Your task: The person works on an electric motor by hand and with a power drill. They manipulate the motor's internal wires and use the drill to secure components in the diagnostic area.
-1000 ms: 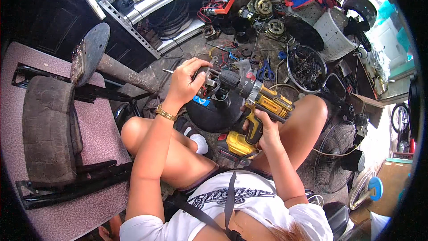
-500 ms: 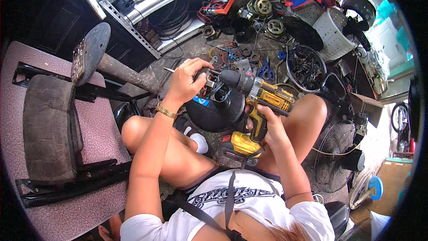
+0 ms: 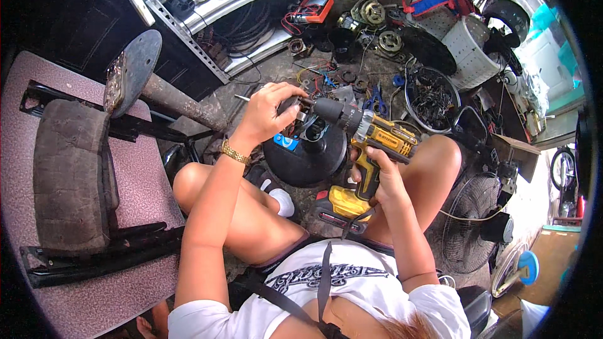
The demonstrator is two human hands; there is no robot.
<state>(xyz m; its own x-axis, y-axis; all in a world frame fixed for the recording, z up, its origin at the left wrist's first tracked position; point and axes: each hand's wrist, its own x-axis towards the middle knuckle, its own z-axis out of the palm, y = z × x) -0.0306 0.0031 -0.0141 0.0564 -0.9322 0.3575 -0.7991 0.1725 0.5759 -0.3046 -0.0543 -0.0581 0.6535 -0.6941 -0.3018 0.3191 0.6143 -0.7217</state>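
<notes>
My right hand is wrapped round the grip of a yellow and black cordless drill, its chuck pointing left. Closed in front of the chuck, my left hand grips a small dark and metal part, mostly covered by the fingers. A thin metal rod sticks out on the left side of that hand. The drill's tip meets or nearly meets the part; I cannot tell if they touch. Below both hands, between my knees, stands a round black base with a blue label.
Blue-handled scissors, wires and small parts lie on the floor ahead. Beyond are an orange multimeter, motor parts and a basin of scraps. A metal post with a plate stands left; a fan cage lies right.
The drill has shifted very slightly, its battery end a little lower. Both hands keep their holds, and the view has moved a touch.
</notes>
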